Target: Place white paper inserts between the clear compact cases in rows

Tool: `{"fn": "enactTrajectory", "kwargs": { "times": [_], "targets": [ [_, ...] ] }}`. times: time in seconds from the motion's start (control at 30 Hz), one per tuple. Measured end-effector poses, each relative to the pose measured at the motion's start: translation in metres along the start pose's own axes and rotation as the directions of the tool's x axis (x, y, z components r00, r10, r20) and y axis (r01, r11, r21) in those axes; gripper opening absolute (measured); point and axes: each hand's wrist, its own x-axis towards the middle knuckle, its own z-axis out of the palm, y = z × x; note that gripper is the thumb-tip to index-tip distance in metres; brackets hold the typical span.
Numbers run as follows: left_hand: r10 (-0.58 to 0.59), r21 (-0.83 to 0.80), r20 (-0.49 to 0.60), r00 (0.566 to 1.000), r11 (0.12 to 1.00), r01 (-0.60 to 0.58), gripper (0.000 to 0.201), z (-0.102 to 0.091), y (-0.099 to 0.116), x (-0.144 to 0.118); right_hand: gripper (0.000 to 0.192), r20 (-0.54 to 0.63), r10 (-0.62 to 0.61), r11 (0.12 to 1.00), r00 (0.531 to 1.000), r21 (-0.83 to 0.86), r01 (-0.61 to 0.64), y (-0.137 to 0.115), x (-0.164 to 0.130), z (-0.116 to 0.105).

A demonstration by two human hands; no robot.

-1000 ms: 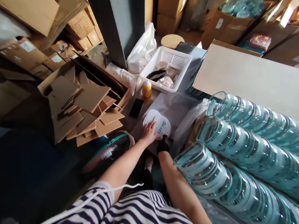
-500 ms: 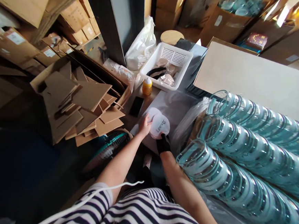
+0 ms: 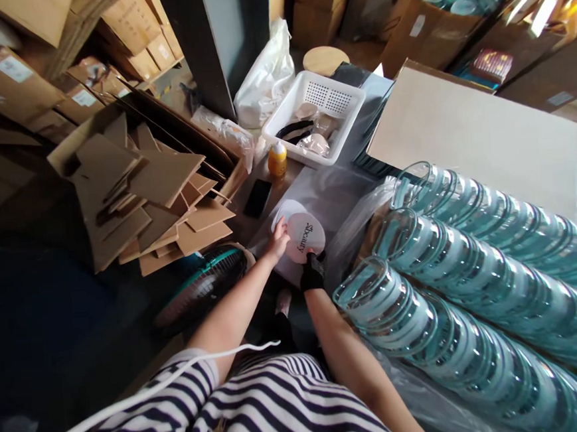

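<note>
A pale round disc (image 3: pixel 304 237) with dark lettering, partly readable as "beauty", is gripped at its lower edge by my right hand (image 3: pixel 313 268), which wears a black glove. The thumb lies on the face of the disc; the other fingers are behind it. My bare left hand (image 3: pixel 278 241) has its fingers closed on the edge of a plain white round disc (image 3: pixel 288 209), at the left side of the lettered one. The two discs overlap, and the lettered one lies in front. Beneath them spreads a translucent plastic sheet (image 3: pixel 334 189) on the table.
Beyond my hands are a black phone (image 3: pixel 258 198), a yellow bottle (image 3: pixel 277 161) and a white basket (image 3: pixel 352 126) with wrapped items. Rows of stacked clear cups (image 3: pixel 455 296) fill the right. Cardboard pieces (image 3: pixel 166 179) jut out at left, above a fan (image 3: pixel 208 282).
The lettered disc has turned more squarely toward me and shifted slightly, covering part of the white disc. My right thumb now shows on its face. The whole view has shifted slightly.
</note>
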Motion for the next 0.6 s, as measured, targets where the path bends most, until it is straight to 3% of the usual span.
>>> {"fn": "enactTrajectory", "kwargs": {
  "times": [0.13, 0.2, 0.27, 0.37, 0.5, 0.6],
  "targets": [
    [0.051, 0.044, -0.091, 0.995, 0.998, -0.047, 0.080, -0.009, 0.008, -0.007, 0.026, -0.005, -0.093, 0.992, 0.996, -0.085, 0.092, -0.005, -0.007, -0.005],
    [0.118, 0.069, -0.155, 0.981, 0.992, -0.108, 0.082, -0.018, 0.010, -0.021, 0.022, 0.103, -0.191, 0.971, 0.976, -0.126, 0.203, -0.006, -0.019, -0.016],
    [0.219, 0.165, -0.214, 0.952, 0.969, -0.185, 0.078, -0.028, 0.005, -0.040, 0.023, 0.252, -0.276, 0.935, 0.928, -0.154, 0.320, -0.005, -0.031, -0.031],
    [0.332, 0.389, -0.212, 0.919, 0.891, -0.232, 0.057, -0.037, -0.017, -0.068, 0.032, 0.413, -0.328, 0.879, 0.849, -0.196, 0.435, 0.005, -0.039, -0.047],
    [0.276, 0.456, -0.160, 0.948, 0.872, -0.177, 0.027, -0.033, -0.049, -0.087, 0.052, 0.467, -0.338, 0.832, 0.817, -0.258, 0.491, 0.020, -0.033, -0.052],
    [0.249, 0.460, -0.129, 0.960, 0.873, -0.165, 0.038, -0.027, -0.056, -0.084, 0.063, 0.429, -0.364, 0.802, 0.827, -0.307, 0.513, 0.021, -0.030, -0.051]
  ]
}}
